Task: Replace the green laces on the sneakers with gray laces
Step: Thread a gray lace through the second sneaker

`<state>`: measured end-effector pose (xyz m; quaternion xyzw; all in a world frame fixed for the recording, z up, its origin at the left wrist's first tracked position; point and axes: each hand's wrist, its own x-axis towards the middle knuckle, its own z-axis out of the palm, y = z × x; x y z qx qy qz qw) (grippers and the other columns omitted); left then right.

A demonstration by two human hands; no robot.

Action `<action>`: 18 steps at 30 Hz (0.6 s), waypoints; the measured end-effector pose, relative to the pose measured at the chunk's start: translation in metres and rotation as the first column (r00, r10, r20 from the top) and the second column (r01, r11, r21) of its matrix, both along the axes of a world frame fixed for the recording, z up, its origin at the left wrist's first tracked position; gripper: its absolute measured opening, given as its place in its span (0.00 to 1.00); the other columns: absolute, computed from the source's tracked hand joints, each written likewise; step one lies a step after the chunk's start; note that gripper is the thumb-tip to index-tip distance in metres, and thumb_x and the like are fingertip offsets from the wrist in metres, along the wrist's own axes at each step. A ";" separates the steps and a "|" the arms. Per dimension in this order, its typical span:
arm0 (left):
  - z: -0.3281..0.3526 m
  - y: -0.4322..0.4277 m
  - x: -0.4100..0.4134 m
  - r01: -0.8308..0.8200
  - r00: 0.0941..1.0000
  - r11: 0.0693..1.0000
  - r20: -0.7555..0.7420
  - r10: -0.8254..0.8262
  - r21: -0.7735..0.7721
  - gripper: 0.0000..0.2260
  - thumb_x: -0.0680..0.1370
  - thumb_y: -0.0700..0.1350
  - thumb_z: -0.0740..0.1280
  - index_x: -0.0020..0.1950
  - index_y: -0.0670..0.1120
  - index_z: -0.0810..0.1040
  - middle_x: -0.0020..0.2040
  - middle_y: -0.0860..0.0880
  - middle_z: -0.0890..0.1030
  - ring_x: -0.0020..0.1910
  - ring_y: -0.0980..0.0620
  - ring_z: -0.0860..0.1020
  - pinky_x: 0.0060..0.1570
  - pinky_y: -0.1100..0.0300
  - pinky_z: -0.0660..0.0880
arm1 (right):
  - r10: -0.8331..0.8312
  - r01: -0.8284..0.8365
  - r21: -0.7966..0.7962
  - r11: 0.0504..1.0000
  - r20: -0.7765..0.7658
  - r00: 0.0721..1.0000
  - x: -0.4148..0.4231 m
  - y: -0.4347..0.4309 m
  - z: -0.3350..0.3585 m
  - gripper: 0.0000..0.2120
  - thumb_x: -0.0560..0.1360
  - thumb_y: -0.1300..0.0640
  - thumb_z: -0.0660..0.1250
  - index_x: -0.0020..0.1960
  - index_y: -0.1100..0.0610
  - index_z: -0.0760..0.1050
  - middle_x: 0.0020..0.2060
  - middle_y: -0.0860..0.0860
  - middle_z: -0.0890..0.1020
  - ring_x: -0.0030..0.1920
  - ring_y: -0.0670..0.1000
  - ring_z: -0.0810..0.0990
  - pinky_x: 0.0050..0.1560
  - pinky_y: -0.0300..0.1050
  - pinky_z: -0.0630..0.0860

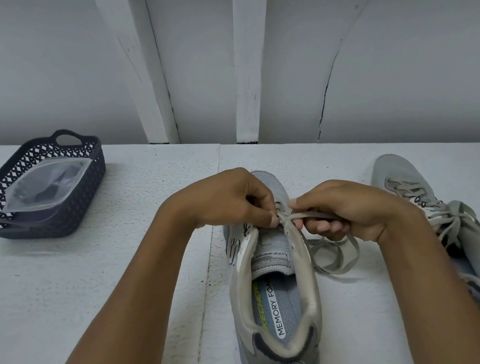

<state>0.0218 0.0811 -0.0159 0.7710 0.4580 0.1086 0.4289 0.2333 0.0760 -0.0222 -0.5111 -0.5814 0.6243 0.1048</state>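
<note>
- Grip first: the left hand (pixel 229 202) has thumb and fingertips pinched on the gray lace (pixel 311 214), right at the eyelet rows of the near sneaker (pixel 283 304).
- On the other side, the right hand (pixel 340 210) has its fingers curled round the same lace, which stretches taut and short between the two hands.
- Slack from that lace falls in a loose loop onto the table (pixel 91 284), just beside the near sneaker's right flank.
- That sneaker stands upright on its sole, heel toward the person, tongue and insole open to view; the hands hide most of its eyelets, so how many are filled I cannot tell.
- Off to the right, the second sneaker (pixel 401 175) lies tilted on its side, well laced in gray, with its ends loose.
- No green lace shows anywhere in view.
- At the far left, apart from the shoes, sits a dark lattice basket (pixel 78 201) with a clear plastic bag (pixel 44 187) in it; what the bag contains is unclear.
- My judgement is that the step in hand is threading gray lace up the near sneaker, with the task far along.
- Next would seem to call for drawing the lace snug through its eyelet, then crossing to the opposite row while the left hand steadies the upper.
</note>
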 end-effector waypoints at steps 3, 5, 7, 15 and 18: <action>0.001 0.000 0.001 -0.004 1.000 1.000 0.000 0.004 0.013 0.02 0.74 0.43 0.74 0.44 0.45 0.86 0.38 0.49 0.84 0.34 0.59 0.76 0.41 0.60 0.73 | 0.004 -0.004 -0.010 1.000 -0.016 1.000 0.000 0.000 -0.002 0.18 0.80 0.54 0.64 0.32 0.57 0.79 0.22 0.50 0.68 0.20 0.44 0.59 0.23 0.36 0.53; 0.002 0.000 0.001 -0.007 1.000 1.000 -0.001 0.007 0.013 0.01 0.74 0.43 0.74 0.43 0.46 0.85 0.36 0.52 0.83 0.33 0.60 0.75 0.40 0.63 0.72 | 0.024 -0.024 0.003 1.000 -0.032 0.999 0.001 0.000 -0.004 0.16 0.78 0.56 0.66 0.32 0.56 0.79 0.22 0.49 0.68 0.21 0.43 0.59 0.22 0.34 0.54; 0.001 0.000 0.001 -0.013 1.000 1.000 0.001 0.013 0.013 0.01 0.74 0.43 0.75 0.43 0.46 0.86 0.34 0.55 0.82 0.32 0.61 0.75 0.38 0.66 0.72 | 0.043 -0.043 0.011 0.999 -0.052 0.998 0.002 0.000 -0.005 0.12 0.74 0.54 0.70 0.33 0.56 0.79 0.22 0.49 0.69 0.21 0.43 0.60 0.22 0.34 0.56; -0.001 0.001 -0.002 -0.035 0.999 0.999 0.009 0.035 -0.016 0.03 0.75 0.45 0.74 0.45 0.46 0.86 0.37 0.53 0.84 0.34 0.61 0.76 0.40 0.66 0.72 | 0.093 -0.089 0.029 0.996 -0.150 0.984 0.007 0.003 -0.009 0.09 0.69 0.52 0.70 0.38 0.58 0.80 0.29 0.53 0.79 0.27 0.47 0.77 0.30 0.36 0.72; -0.001 0.001 -0.003 -0.037 0.999 0.999 0.023 0.037 -0.034 0.03 0.75 0.44 0.73 0.46 0.47 0.86 0.40 0.51 0.85 0.36 0.60 0.77 0.43 0.63 0.72 | 0.068 -0.064 0.024 0.998 -0.238 0.969 0.008 0.004 -0.010 0.08 0.70 0.54 0.69 0.40 0.60 0.79 0.33 0.55 0.83 0.33 0.50 0.82 0.35 0.39 0.79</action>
